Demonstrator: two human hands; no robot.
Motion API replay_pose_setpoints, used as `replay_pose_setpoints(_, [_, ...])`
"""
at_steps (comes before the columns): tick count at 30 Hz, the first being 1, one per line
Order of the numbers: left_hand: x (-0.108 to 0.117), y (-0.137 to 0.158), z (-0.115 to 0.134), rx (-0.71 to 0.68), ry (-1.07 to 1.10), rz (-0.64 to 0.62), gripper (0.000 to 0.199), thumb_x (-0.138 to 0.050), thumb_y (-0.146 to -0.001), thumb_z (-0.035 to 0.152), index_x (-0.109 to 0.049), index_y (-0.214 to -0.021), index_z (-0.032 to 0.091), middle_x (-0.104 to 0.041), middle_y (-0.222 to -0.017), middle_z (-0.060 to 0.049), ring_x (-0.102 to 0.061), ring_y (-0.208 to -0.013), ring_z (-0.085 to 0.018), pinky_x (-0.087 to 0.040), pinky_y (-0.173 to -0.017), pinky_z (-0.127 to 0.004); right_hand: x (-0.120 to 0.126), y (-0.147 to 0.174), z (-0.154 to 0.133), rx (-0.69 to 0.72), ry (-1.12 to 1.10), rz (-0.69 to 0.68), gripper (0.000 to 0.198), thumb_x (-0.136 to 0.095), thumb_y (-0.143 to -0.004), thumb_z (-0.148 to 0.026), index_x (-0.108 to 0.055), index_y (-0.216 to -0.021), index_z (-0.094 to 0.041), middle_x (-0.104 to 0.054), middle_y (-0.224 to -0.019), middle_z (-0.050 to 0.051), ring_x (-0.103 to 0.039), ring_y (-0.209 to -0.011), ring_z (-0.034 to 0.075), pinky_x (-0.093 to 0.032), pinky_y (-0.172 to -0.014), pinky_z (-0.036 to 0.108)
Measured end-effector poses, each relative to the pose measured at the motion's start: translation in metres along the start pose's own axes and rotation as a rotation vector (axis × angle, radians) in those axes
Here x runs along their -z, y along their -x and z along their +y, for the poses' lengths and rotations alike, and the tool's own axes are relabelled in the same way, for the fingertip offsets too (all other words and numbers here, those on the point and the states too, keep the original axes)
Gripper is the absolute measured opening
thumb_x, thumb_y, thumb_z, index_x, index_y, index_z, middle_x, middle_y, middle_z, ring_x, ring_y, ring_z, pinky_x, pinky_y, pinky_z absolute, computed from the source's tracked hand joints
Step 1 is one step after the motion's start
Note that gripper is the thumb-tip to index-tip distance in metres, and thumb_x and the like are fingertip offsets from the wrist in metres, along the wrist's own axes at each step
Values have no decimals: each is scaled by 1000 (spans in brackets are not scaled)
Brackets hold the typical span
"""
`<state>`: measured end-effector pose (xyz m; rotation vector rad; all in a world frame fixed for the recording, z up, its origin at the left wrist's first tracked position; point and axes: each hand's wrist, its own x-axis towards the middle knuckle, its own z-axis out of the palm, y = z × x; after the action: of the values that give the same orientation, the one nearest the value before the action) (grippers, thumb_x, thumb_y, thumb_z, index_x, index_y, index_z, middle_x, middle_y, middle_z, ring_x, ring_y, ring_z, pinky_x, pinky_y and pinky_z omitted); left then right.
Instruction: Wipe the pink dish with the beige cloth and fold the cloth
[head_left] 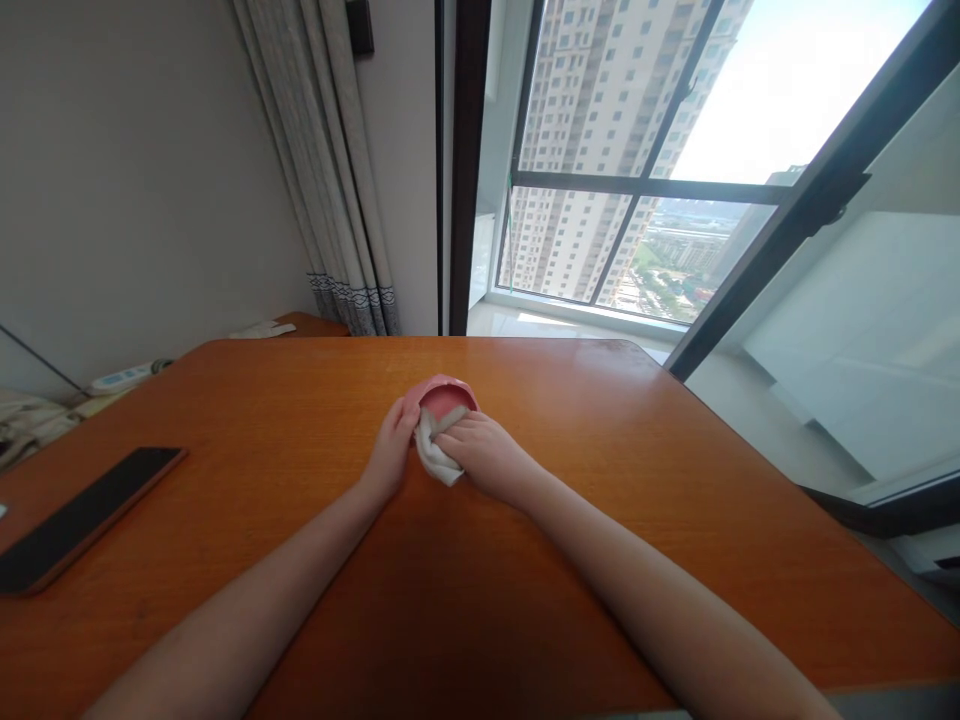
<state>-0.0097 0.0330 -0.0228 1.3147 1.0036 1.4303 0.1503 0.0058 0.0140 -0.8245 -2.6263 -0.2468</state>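
A pink bowl is tilted on its side over the wooden table, its hollow facing me. My left hand grips the bowl's left edge, with the fingers partly hidden. A white cloth is bunched at the mouth of the bowl, and part of it hangs below the rim. My right hand is closed on the cloth and presses it against the bowl's inside. Those fingertips are partly covered by cloth.
A dark phone lies on the table at the left. Beyond the table's far edge are a grey curtain and a dark-framed window. A white power strip lies past the left edge.
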Motion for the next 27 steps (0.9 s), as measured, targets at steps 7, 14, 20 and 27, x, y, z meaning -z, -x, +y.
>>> replay_pose_setpoints(7, [1, 0, -4, -47, -98, 38, 39, -53, -80, 45, -56, -108, 18, -60, -106, -5, -55, -102, -21, -42, -92, -33, -20, 1, -12, -132, 149, 59, 15, -45, -89, -15, -58, -83, -16, -61, -80, 6, -51, -77, 19, -37, -77, 33])
replay_pose_setpoints(14, [-2, 7, 3, -94, -228, -7, 42, -57, -78, 41, -50, -114, 20, -57, -114, -6, -52, -109, -21, -38, -97, -34, -19, 3, -2, -13, 12, 18, 12, -50, -87, -17, -61, -89, -15, -63, -86, 6, -55, -83, 18, -39, -82, 30])
replay_pose_setpoints(20, [15, -7, 16, -149, -410, -52, 38, -58, -76, 42, -57, -106, 18, -61, -107, -7, -55, -104, -24, -39, -96, -38, -14, 2, -7, 15, 150, -16, 14, -48, -88, -14, -60, -81, -16, -63, -79, 6, -54, -82, 19, -36, -92, 34])
replay_pose_setpoints(27, [-10, 19, 22, -220, -314, -49, 69, -61, -75, 35, -29, -135, 21, -41, -137, -11, -41, -125, -25, -32, -105, -39, -22, 4, -7, -142, 189, 109, 18, -44, -89, -16, -62, -88, -14, -62, -82, 8, -52, -78, 20, -39, -76, 34])
